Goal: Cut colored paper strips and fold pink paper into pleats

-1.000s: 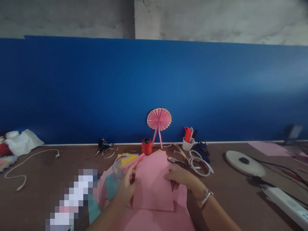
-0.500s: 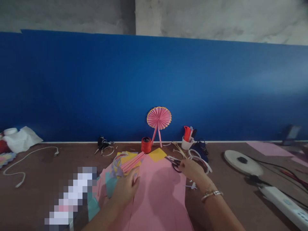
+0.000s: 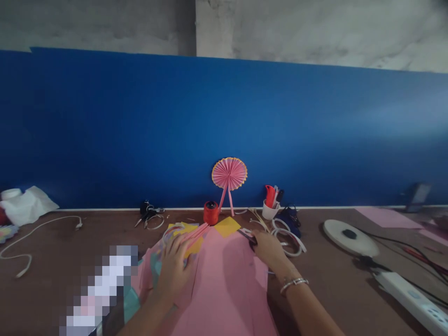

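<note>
My right hand is closed round the handles of a pair of scissors, whose blades point left and away over the pink paper. My left hand lies palm down with fingers apart over the near end of several rolled pink paper sticks; whether it presses on them I cannot tell. Beneath both hands spreads a large pink paper sheet. A yellow paper piece lies at its far edge. Behind stands a round pleated pink paper fan with two pink legs.
A red thread spool stands near the fan. To its right are a white cup of pens and coils of white strip. A white power strip and a round white disc lie right. A white cable lies left.
My right hand has closed round the scissors' handles, covering more of them. My left hand has moved a little away from me and left, onto the pink sticks. The view has shifted slightly.
</note>
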A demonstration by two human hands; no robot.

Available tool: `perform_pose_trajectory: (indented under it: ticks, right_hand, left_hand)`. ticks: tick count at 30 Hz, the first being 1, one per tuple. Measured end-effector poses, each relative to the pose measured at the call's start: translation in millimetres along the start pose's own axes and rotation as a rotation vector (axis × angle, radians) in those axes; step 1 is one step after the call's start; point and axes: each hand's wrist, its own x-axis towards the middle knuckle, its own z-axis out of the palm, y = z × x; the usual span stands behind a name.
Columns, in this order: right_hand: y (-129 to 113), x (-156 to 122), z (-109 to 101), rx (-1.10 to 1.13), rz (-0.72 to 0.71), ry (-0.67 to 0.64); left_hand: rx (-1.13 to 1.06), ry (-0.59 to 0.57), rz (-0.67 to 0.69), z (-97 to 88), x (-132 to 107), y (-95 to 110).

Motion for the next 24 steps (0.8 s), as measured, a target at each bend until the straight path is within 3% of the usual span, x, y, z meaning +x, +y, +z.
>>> perform_pose_trajectory:
  ticks: [8, 12, 19, 24]
  right_hand:
    - [21.3, -11.1, -25.0, 0.061, -0.019, -0.072]
    - [25.7, -7.8, -26.8, 0.083, -0.038, -0.079]
    - [-10.8, 2.7, 1.8, 0.361, -0.291, 0.291]
    - [-41.8, -7.7, 8.5, 0.227, -0.325, 0.167]
  left_hand:
    - [-0.035, -0.016, 0.041, 3.1, -4.4, -0.1]
    - [-0.046, -0.029, 0.035, 1.7, -4.0, 2.1]
    - [-0.076, -0.093, 0.085, -2.6, -1.7, 8.7]
    - [-0.165, -0.347, 0.221, -10.1, 1.5, 18.9]
